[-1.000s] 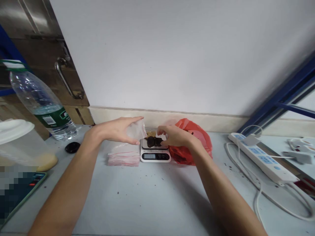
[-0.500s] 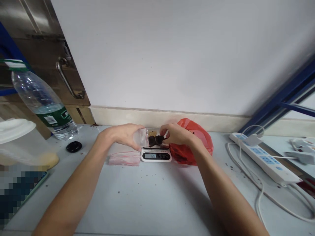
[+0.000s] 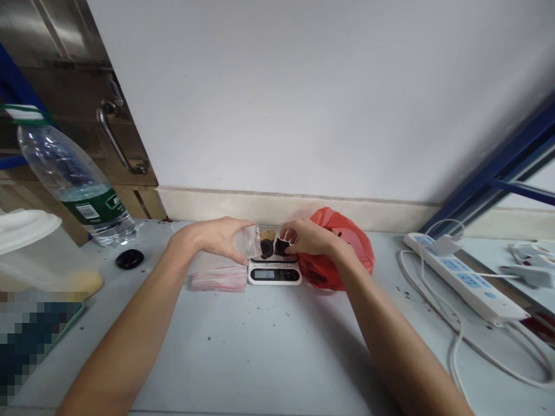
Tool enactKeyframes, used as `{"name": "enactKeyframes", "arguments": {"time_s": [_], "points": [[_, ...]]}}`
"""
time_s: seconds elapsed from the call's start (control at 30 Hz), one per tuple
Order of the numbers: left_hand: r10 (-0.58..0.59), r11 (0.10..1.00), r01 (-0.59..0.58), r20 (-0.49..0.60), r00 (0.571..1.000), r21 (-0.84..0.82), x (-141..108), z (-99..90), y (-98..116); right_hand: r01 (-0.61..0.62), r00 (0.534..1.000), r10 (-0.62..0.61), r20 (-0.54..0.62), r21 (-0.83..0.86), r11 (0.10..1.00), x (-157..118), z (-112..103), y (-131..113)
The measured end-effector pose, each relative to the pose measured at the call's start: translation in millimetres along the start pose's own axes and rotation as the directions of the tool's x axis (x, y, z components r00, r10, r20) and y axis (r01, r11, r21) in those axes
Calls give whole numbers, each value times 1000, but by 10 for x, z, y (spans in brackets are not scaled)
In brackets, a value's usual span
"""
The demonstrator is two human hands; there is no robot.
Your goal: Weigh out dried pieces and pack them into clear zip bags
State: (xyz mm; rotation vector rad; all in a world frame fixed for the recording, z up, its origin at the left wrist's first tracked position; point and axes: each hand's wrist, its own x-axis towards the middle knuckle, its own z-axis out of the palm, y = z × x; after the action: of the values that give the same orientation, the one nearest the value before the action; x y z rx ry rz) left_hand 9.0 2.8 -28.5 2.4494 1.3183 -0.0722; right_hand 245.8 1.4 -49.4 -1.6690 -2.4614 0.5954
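Observation:
A small white digital scale [image 3: 274,276] stands on the table near the wall, its display lit. On its platform lie a round dark lump [image 3: 266,248] and a tan piece [image 3: 267,235]. My left hand [image 3: 217,236] grips a small clear zip bag [image 3: 248,242], its mouth facing the platform. Between the fingertips of my right hand [image 3: 309,236] is another dark lump [image 3: 281,247], low over the right of the platform; whether it touches the scale I cannot tell. A stack of red-edged zip bags [image 3: 219,279] lies beside the scale, below my left hand.
A red plastic bag [image 3: 332,274] sits under my right wrist. Further right is a white power strip [image 3: 466,277] with loose cables. To the left stand a large water bottle [image 3: 73,173], a black lid [image 3: 129,259] and a white-lidded tub [image 3: 39,260]. Dark crumbs dot the table.
The two dark lumps, joined or touching before, are now apart, the right one at my right fingertips. My right fingers have shifted slightly left. My left hand keeps the bag in place.

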Motion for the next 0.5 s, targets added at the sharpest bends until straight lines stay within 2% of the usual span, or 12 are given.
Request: {"name": "enactKeyframes", "arguments": {"time_s": [0.5], "points": [[-82, 996, 82, -9, 997, 35, -81, -91, -87, 15, 988, -1, -153, 92, 996, -97, -160, 104]]}}
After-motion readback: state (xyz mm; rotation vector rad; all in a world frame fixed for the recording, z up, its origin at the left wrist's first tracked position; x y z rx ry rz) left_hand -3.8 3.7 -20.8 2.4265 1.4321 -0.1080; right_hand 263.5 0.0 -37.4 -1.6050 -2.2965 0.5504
